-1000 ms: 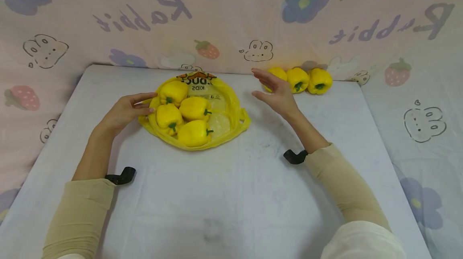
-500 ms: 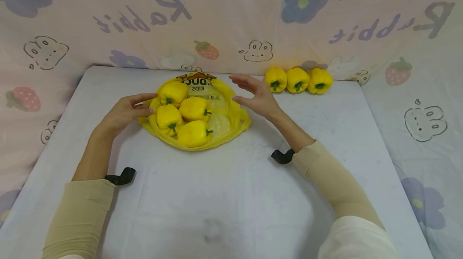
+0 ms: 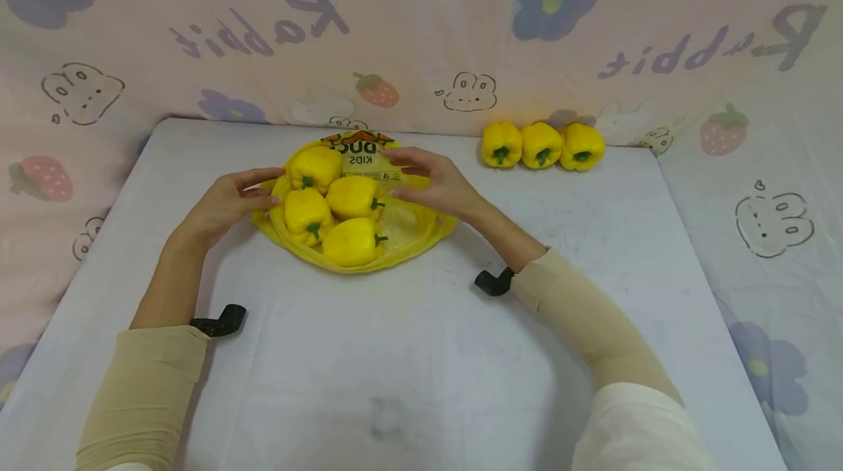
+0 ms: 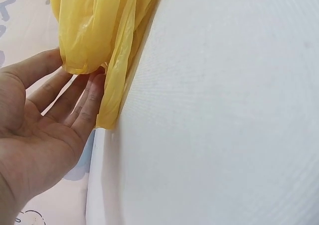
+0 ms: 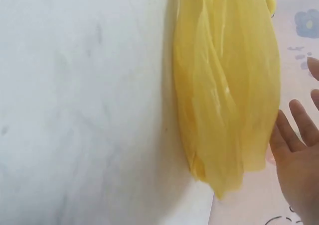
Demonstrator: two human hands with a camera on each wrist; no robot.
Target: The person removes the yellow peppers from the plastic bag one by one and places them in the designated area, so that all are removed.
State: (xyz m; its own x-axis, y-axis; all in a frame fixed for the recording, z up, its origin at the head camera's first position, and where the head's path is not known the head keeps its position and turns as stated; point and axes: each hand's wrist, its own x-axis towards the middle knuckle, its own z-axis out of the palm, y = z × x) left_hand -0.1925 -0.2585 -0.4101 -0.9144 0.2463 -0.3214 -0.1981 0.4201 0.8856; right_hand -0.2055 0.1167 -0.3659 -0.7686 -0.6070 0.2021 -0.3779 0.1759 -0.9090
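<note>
**Right hand [image 3: 443,183] spread and holding nothing, over the right side of a thin, yellow, translucent plastic bag [image 3: 395,260]**

Fingers and thumb of the right hand are well parted, with nothing between them; whether any tip brushes the plastic is hard to tell. From that hand, the nearest glossy, yellow, blocky bell pepper [image 3: 350,197] lies to the left inside the bag, near the thumb tip. Its long axis runs roughly left to right, with the green stem [image 3: 378,205] facing the right hand. 3 more such peppers lie with it, crowded toward the bag's left half.

On that far side, the left hand [image 3: 227,204] touches the bag with long, loosely bent fingers, not wrapped round it. The bag thus sits between the 2 hands.

Outside it, a row of 3 yellow bell peppers [image 3: 541,148] stands at the back edge of the white-topped table [image 3: 329,383], to the right of the right hand and a little behind it. The right hand is clearly nearer that row; the left seems better placed to steady the bag.
</note>
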